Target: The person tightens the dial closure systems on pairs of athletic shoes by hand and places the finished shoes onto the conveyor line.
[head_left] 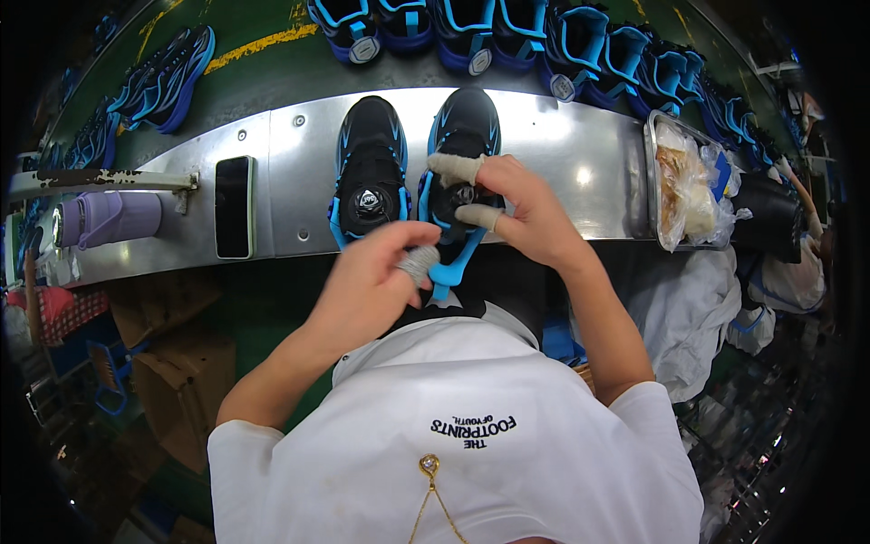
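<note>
Two black and blue sneakers with round dials on their tongues stand side by side on the metal bench, toes pointing away from me. My right hand [507, 195] is at the right sneaker [465, 127], its covered thumb and index finger on either side of the dial [464, 194]. My left hand [381, 276] is curled by that sneaker's heel, beside its light-blue pull tab [456, 263]. A grey wrap [419, 262] covers one of its fingers; what its fingertips hold, if anything, is hidden. Left of my hands stands the other sneaker [370, 145], untouched.
A dark phone [235, 207] and a lilac bottle [118, 218] lie on the left. A metal tray [650, 172] with plastic bags sits at the bench's right end. Beyond the bench [299, 163] are rows of similar sneakers [467, 32]. Cardboard boxes [186, 385] are lower left.
</note>
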`<state>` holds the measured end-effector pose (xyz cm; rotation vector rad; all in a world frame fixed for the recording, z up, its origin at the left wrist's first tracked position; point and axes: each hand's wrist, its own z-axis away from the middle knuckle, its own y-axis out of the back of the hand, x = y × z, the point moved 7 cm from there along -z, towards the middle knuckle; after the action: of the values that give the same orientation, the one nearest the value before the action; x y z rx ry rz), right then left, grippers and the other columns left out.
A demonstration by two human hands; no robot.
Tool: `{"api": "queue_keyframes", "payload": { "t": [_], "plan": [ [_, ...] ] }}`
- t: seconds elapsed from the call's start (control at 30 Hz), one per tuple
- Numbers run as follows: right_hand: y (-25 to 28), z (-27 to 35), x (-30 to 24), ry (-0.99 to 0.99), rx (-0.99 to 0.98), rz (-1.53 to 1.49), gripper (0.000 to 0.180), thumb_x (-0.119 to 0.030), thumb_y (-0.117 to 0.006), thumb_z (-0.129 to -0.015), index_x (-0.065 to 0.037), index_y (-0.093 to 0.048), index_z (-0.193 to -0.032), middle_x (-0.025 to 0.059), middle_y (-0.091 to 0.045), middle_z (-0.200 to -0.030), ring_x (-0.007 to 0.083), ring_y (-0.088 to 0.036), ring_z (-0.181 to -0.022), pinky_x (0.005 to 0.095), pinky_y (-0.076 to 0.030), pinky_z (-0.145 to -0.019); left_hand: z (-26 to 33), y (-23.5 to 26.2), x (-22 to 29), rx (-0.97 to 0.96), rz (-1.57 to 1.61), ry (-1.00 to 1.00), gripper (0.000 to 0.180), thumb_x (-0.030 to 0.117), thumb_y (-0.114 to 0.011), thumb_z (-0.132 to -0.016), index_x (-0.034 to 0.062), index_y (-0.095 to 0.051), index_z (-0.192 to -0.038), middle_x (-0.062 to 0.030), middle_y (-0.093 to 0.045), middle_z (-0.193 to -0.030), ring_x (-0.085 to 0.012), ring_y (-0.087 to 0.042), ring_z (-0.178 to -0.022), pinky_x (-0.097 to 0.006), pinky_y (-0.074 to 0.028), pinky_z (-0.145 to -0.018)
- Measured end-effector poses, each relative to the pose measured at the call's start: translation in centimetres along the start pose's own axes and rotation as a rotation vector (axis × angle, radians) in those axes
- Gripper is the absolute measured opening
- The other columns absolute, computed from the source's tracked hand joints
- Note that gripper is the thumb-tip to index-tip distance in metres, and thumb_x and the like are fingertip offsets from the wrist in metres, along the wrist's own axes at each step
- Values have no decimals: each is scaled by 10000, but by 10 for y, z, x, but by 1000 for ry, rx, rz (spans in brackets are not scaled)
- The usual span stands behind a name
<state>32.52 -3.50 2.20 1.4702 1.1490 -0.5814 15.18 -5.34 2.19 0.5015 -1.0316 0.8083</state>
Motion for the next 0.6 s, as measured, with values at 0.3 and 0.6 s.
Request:
{"api": "queue_keyframes", "payload": {
  "t": [0.3, 0.6],
  "plan": [
    [4, -8, 7, -163, -159, -156, 419, -98, -749, -782, -124, -686, -1196, 64, -552, -862, 232, -555, -838, 333, -473, -753, -26, -39, -25, -26, 656, 192, 306, 48, -446, -984, -51, -493, -1269, -220, -586, -1270, -202, -655, -878, -310, -558, -681],
    [7, -8, 10, -161, -53, -222, 439, -72, -737, -786, -153, -677, -1213, 57, -536, -848, 202, -553, -761, 318, -471, -690, -45, -34, -32, -112, 709, 228, 250, 28, -433, -991, -58, -527, -1206, -154, -614, -1160, -252, -690, -980, -306, -588, -628]
  ]
}}
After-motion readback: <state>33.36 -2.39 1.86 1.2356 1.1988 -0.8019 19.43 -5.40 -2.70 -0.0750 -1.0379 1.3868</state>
